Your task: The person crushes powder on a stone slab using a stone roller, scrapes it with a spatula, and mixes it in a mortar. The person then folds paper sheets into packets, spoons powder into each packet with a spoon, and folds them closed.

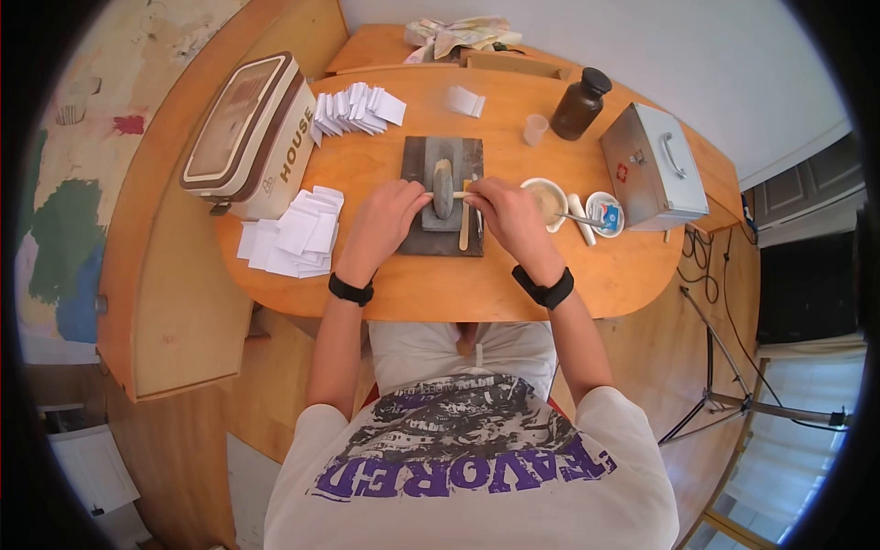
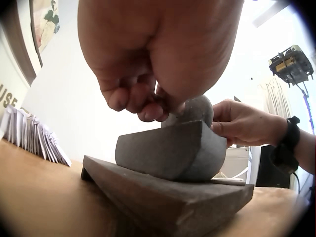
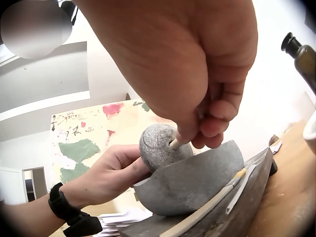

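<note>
A grey stone wheel [image 1: 443, 191] [image 2: 197, 109] [image 3: 157, 148] stands upright in a grey trough [image 2: 158, 150] [image 3: 197, 182], which rests on a dark board [image 1: 414, 240] [image 2: 148, 197]. A pale rod [image 3: 174, 144] passes through the wheel's centre. The left hand [image 1: 387, 213] [image 2: 163, 49] [image 3: 108, 173] pinches the rod's left end, and the right hand [image 1: 513, 215] [image 2: 247, 123] [image 3: 182, 64] pinches its right end. Their curled fingers partly hide the rod. Right of the trough, a thin wooden tool [image 1: 465, 225] [image 3: 207, 207] lies on the board.
White paper packets [image 1: 298, 234] and a lidded box [image 1: 243, 128] are at left. On the right are a bowl [image 1: 547, 197], a white pestle [image 1: 581, 220], a smaller dish [image 1: 616, 225] with a blue item, a plastic cup [image 1: 535, 130], a dark bottle [image 1: 579, 108] and a metal case [image 1: 651, 165].
</note>
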